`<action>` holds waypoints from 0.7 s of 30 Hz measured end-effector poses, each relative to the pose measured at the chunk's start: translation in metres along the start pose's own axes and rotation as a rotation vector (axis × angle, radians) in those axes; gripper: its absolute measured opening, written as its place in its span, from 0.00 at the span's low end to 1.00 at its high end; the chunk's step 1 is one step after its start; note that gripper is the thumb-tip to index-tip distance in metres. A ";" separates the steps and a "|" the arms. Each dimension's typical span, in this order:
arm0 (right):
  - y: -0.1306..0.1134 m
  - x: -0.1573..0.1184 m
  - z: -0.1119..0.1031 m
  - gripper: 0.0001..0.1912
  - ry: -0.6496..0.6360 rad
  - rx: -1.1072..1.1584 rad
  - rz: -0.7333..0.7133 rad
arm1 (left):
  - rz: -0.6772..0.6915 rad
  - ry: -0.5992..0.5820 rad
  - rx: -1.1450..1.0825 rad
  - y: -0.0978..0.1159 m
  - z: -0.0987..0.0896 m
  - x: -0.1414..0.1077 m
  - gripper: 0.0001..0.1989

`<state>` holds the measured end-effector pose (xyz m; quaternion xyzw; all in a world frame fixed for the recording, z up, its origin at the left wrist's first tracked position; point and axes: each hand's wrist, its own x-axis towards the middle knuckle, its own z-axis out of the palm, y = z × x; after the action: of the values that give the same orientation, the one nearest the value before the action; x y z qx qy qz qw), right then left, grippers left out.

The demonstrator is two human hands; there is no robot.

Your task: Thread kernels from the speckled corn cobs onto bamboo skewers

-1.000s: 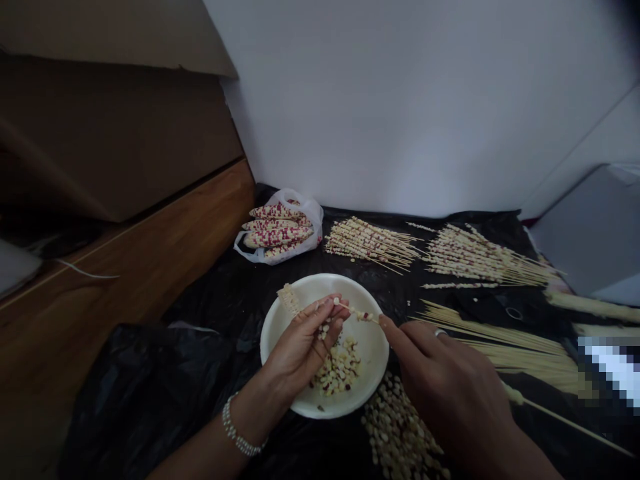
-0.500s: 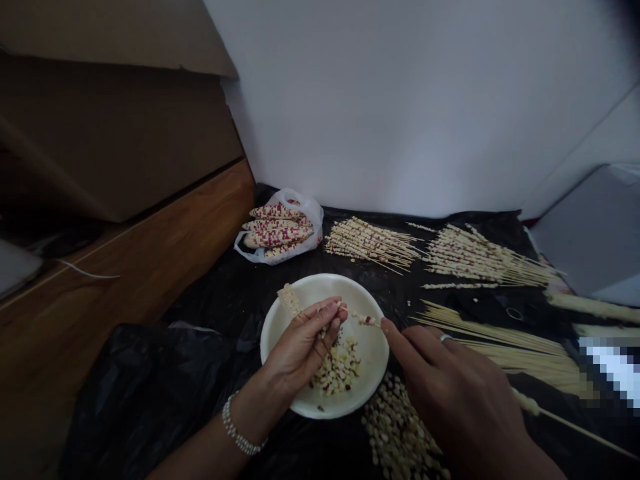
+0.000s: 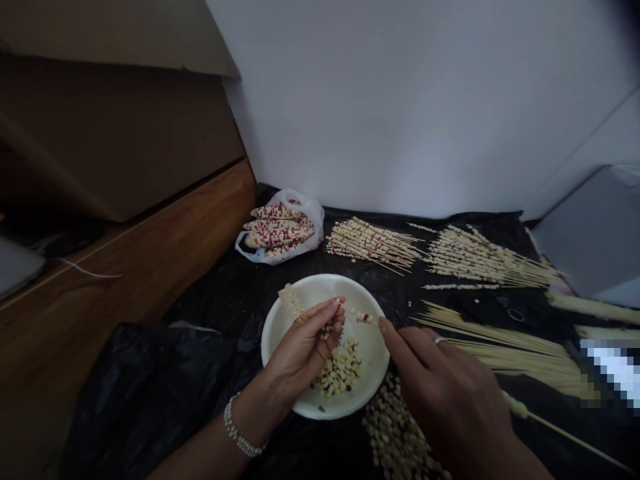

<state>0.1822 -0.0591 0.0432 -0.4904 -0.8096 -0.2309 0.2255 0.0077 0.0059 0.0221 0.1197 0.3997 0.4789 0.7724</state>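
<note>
My left hand (image 3: 310, 340) is over the white bowl (image 3: 274, 333), with a kernel pinched at its fingertips and a mostly bare corncob (image 3: 290, 300) sticking out behind the palm. Loose pale and dark red kernels (image 3: 343, 370) lie in the bowl below. At the bowl's right rim my right hand (image 3: 425, 360), with a ring on one finger, grips a thin skewer (image 3: 367, 319) that carries several kernels. The skewer's kernel end points at my left fingertips, with a small gap between them.
Behind the bowl lie a plastic bag of speckled corncobs (image 3: 279, 230) and two piles of kernel-threaded skewers (image 3: 370, 241). Bare skewers (image 3: 500, 337) lie at right, more kernels (image 3: 395, 433) at the front. Cardboard boxes (image 3: 110, 127) stand at left.
My right hand has drawn slightly back with the skewer, so its tip has come away from my left fingertips. My left hand has barely moved.
</note>
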 end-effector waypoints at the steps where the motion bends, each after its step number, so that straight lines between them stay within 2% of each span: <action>1: 0.000 0.000 0.000 0.20 -0.002 -0.003 0.000 | 0.008 0.001 0.009 0.000 0.000 0.000 0.05; 21: -0.007 -0.001 0.012 0.19 -0.034 0.022 -0.015 | 0.074 -0.012 0.111 -0.005 -0.003 0.004 0.07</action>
<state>0.1745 -0.0561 0.0322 -0.4856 -0.8193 -0.2154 0.2155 0.0091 0.0062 0.0152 0.1799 0.4162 0.4834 0.7488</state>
